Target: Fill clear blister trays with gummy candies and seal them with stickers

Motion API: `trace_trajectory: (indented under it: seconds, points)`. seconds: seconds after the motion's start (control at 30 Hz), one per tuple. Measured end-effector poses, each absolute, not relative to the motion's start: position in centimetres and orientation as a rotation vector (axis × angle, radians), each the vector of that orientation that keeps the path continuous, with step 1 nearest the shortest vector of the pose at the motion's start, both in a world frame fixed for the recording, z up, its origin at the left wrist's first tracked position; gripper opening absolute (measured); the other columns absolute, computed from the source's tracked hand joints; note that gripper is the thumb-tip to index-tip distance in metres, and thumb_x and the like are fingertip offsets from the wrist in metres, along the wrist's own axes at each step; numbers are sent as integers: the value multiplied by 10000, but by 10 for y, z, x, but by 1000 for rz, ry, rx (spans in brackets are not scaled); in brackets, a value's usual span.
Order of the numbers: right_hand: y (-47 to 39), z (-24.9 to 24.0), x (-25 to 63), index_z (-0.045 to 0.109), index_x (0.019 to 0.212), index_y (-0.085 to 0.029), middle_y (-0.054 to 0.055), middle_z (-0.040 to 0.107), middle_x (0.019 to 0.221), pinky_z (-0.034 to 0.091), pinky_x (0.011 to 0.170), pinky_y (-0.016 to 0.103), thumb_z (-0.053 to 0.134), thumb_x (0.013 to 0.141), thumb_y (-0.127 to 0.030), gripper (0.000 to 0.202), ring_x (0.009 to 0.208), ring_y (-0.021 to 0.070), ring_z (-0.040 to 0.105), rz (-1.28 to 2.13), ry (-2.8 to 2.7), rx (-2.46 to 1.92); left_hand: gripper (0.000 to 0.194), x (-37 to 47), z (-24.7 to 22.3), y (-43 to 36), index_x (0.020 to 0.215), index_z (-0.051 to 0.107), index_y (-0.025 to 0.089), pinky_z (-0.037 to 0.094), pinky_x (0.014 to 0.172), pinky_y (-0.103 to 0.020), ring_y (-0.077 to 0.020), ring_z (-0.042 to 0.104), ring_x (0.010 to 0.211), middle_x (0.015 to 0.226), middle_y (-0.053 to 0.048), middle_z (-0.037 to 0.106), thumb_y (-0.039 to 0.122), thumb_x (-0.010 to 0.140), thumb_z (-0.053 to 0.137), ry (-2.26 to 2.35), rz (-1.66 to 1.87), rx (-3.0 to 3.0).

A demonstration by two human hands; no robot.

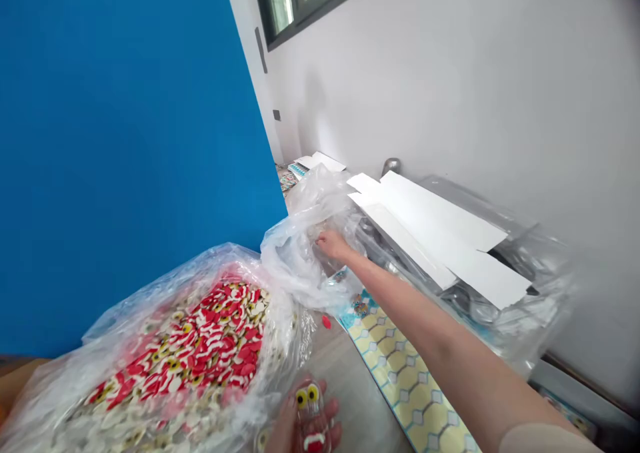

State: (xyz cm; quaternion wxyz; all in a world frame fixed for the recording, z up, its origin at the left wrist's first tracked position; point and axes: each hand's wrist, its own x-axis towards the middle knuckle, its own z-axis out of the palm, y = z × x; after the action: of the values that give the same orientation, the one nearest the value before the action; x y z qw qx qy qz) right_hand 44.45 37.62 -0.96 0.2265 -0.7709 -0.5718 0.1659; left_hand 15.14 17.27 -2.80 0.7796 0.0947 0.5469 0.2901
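Note:
At the bottom of the view, my left hand (284, 428) is closed around a small clear plastic case (309, 421). Two yellow eye pieces and a red-and-white mouth piece show in it. My right arm stretches forward, and my right hand (332, 245) is at the mouth of a clear plastic bag (289, 256). Its fingers are curled; whatever they may hold is too small to make out. To the left, a large open plastic bag (107, 323) holds many red-and-white mouth pieces (230, 333) and yellow eye pieces.
White cardboard sheets (435, 220) lie over clear plastic packaging (540, 306) by the wall on the right. A yellow patterned sheet (395, 360) lies under my right arm. One red piece (327, 322) sits on the grey surface. A blue panel (130, 140) stands at left.

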Motion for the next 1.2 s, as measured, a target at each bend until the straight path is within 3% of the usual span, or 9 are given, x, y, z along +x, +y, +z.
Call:
trace_trajectory:
  seconds: [0.17, 0.37, 0.53, 0.67, 0.83, 0.93, 1.03, 1.13, 1.2]
  points:
    - [320, 25, 428, 708, 1098, -144, 101, 677, 1160, 458, 976, 342, 464, 968, -181, 279, 1131, 215, 591, 263, -1495, -1993, 316, 156, 3, 150, 1096, 621, 161, 585, 689, -383, -268, 735, 824, 1112, -135, 715, 244, 798, 690, 1123, 703, 243]
    - [199, 36, 363, 698, 1135, -204, 52, 705, 988, 512, 858, 297, 461, 989, -302, 295, 935, 183, 654, 239, -1638, -1645, 256, 153, 24, 131, 1115, 591, 164, 568, 787, -404, -258, 707, 935, 1156, -139, 681, 317, 916, 545, 877, 777, 239]
    - [98, 10, 306, 624, 1250, -229, 123, 616, 1225, 560, 907, 334, 498, 960, -181, 320, 1103, 200, 628, 55, -1844, -1282, 338, 155, 22, 119, 1100, 618, 152, 544, 694, -302, -174, 673, 801, 991, -86, 695, 416, 953, 467, 635, 793, 145]
    - [62, -7, 291, 522, 1347, -176, 181, 538, 1357, 533, 1006, 420, 569, 910, -161, 440, 1306, 273, 507, 98, -2048, -1129, 359, 155, 23, 107, 1040, 654, 133, 491, 588, -223, -127, 631, 694, 889, -68, 692, 414, 962, 445, 642, 780, 117]
    - [48, -4, 292, 553, 1254, -166, 173, 574, 1317, 409, 1110, 556, 635, 833, -159, 429, 1372, 338, 424, 229, -2066, -1015, 183, 147, 19, 97, 993, 677, 131, 480, 608, -199, -123, 637, 757, 936, -64, 698, 231, 853, 613, 696, 793, 233]
    - [45, -2, 290, 606, 1124, -208, 116, 633, 1234, 375, 1123, 563, 581, 855, -127, 282, 1316, 304, 494, 334, -1945, -1031, 246, 139, 14, 94, 1027, 677, 143, 473, 616, -193, -100, 623, 721, 931, -43, 697, 147, 781, 686, 728, 819, 320]
    - [46, -4, 282, 630, 1063, -229, 95, 667, 1147, 520, 952, 447, 580, 893, -204, 179, 1115, 258, 623, 489, -1589, -1314, 264, 131, 12, 90, 1035, 681, 166, 508, 713, -251, -133, 647, 799, 972, -50, 701, 178, 773, 714, 702, 816, 353]
    - [48, -12, 268, 614, 1113, -223, 65, 705, 987, 549, 722, 337, 625, 880, -353, 267, 835, 203, 668, 962, -1297, -1452, 265, 127, 8, 84, 1035, 685, 175, 503, 817, -286, -159, 652, 906, 1032, -65, 702, 204, 774, 717, 679, 820, 397]
    - [51, -21, 263, 608, 1085, -206, 49, 713, 932, 531, 703, 312, 617, 873, -406, 292, 781, 184, 662, 1265, -1174, -1349, 286, 125, 0, 80, 1075, 673, 168, 494, 842, -279, -166, 651, 955, 1091, -87, 696, 228, 796, 693, 741, 823, 475]
